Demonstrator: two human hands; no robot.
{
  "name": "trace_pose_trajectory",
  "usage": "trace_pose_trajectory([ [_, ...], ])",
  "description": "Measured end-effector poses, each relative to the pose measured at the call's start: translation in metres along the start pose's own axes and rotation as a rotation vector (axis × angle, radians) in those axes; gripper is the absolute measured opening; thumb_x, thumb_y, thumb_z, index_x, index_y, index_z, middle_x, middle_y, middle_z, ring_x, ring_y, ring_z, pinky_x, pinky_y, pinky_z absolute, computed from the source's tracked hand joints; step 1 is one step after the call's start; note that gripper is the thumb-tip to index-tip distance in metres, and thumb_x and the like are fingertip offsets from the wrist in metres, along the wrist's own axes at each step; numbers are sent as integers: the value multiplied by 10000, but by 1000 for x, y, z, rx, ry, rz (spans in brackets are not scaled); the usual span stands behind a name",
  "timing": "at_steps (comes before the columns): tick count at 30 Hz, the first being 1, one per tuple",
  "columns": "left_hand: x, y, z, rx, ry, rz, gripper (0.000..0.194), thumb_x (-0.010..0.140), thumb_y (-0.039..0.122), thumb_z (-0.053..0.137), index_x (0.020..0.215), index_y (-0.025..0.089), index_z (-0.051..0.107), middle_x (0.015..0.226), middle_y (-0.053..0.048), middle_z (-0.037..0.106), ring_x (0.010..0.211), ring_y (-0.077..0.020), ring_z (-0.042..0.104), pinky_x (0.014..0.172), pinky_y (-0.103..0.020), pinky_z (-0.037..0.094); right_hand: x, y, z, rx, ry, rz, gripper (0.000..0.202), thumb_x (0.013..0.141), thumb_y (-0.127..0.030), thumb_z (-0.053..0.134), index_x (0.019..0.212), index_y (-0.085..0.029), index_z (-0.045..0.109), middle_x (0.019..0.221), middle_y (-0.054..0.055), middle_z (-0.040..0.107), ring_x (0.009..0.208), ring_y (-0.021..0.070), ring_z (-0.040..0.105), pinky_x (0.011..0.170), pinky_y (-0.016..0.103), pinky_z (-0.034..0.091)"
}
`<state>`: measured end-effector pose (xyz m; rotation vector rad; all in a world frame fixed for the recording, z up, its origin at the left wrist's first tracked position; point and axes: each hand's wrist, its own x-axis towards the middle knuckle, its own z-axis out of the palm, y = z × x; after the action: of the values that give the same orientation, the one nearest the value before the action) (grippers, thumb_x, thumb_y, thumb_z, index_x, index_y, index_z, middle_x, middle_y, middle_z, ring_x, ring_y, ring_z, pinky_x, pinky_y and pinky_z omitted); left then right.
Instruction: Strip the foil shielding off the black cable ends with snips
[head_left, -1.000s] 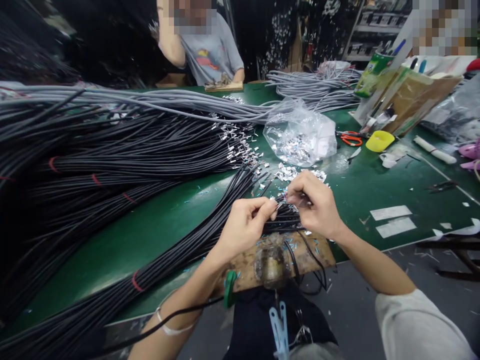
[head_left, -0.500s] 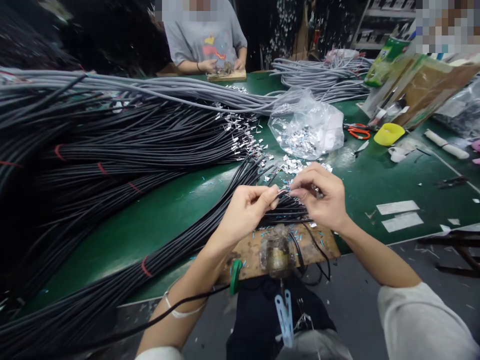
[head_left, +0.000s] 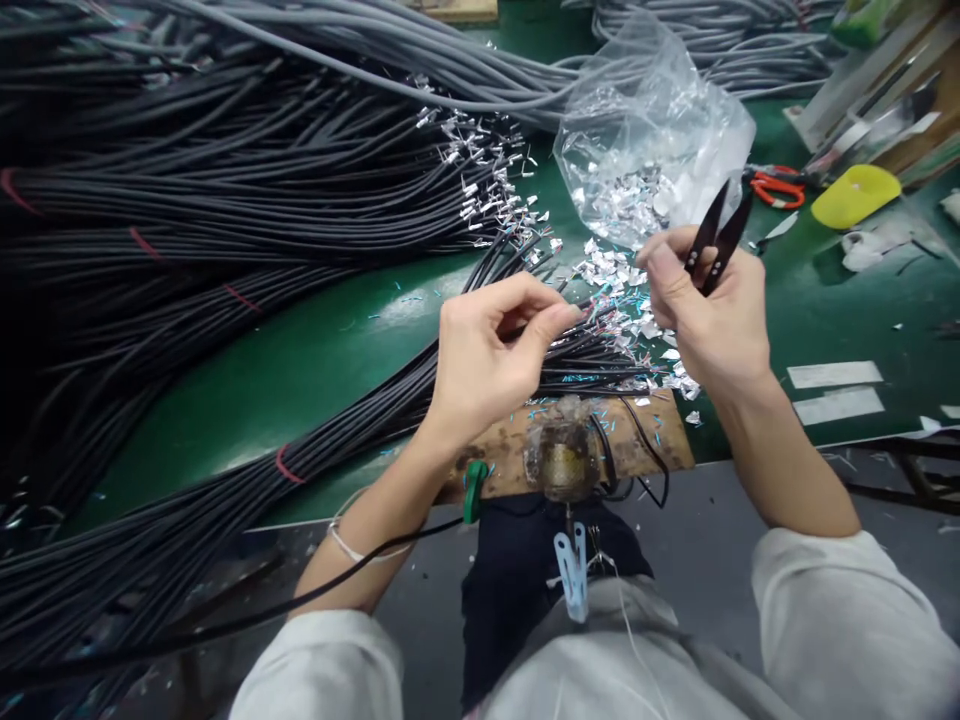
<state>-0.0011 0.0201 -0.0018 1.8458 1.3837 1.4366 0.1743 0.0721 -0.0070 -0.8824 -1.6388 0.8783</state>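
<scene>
Between thumb and forefinger, my left hand (head_left: 499,365) pinches the end of a black cable, whose thin coloured wires (head_left: 596,303) stick out past the fingertips. My right hand (head_left: 712,305) is apart from it, to the right, closed around a pair of black thread snips (head_left: 718,238) with the blades pointing up and slightly open. Below both hands a bundle of black cables (head_left: 375,405), tied with a red band, runs to the lower left. Silver foil scraps (head_left: 611,268) and blue wire bits lie around the cable ends.
A wooden board (head_left: 495,460) at the table edge carries a small motor-like device (head_left: 564,460) and a green clip (head_left: 474,490). Beyond lie more black cables (head_left: 300,210), grey cables (head_left: 450,65), a plastic bag (head_left: 652,130) of foil, orange-handled scissors (head_left: 780,187) and a yellow piece (head_left: 855,196).
My right hand has drawn away from the cable end to the right, and the snips' blades now point up. My left hand keeps its pinch. The view has tipped downward.
</scene>
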Motion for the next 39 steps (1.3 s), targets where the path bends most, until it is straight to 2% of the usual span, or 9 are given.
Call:
trace_pose_trajectory([
  [8,-4,0,5,182,23,184,150,783,224,637,653,157,608,584,32,546,487,-66,411,478,-217,330,-5,-12,3,-29,-147,-33,318,710,-494,706,694,-194,604,623,-21,502,599,102,493,496,239,377],
  [11,-2,-2,5,123,-27,111,158,806,257,613,682,159,622,609,21,566,507,-73,421,487,-217,327,-5,-7,5,82,-252,9,356,764,-536,633,706,-189,580,598,-21,468,536,95,445,463,250,368],
  [14,1,-2,3,-24,-186,-34,277,859,318,531,642,157,593,556,23,520,483,-74,394,467,-218,300,-4,-6,7,116,-330,-26,397,778,-582,585,700,-194,553,610,-14,457,535,105,434,462,264,385],
  [17,3,0,1,-169,-352,-163,397,888,359,469,543,163,491,479,43,387,432,-65,299,434,-226,245,-4,-5,9,3,-204,-118,351,779,-538,615,702,-204,536,687,4,489,641,132,486,546,280,440],
  [21,4,1,1,-301,-371,-274,440,888,392,467,509,175,409,468,56,297,414,-64,211,409,-243,181,-8,-2,15,-48,-32,-126,245,881,-448,517,785,-224,533,694,-5,469,649,128,492,572,276,442],
  [26,3,0,-1,-407,-395,-354,438,875,444,478,532,177,426,476,60,262,414,-65,173,399,-250,130,-4,-1,12,-95,-255,-244,212,882,-370,539,756,-201,523,706,-6,493,646,124,480,608,291,442],
  [28,2,0,-1,-390,-401,-369,449,868,456,489,525,176,416,482,57,262,420,-65,178,398,-250,120,-2,-2,8,-196,-218,-256,206,875,-345,551,738,-194,521,720,0,502,684,135,492,652,307,453],
  [32,1,0,-2,-416,-387,-406,469,839,511,513,527,179,404,488,56,259,418,-62,170,393,-248,102,-2,-4,5,-257,8,-247,219,918,-362,471,787,-205,551,765,17,531,747,150,524,704,319,467],
  [39,3,-4,-5,-420,-401,-415,484,810,560,529,520,190,417,459,59,244,391,-62,153,379,-255,88,-5,-9,3,-206,-146,-243,273,813,-467,607,722,-215,557,740,23,535,712,163,525,614,311,450],
])
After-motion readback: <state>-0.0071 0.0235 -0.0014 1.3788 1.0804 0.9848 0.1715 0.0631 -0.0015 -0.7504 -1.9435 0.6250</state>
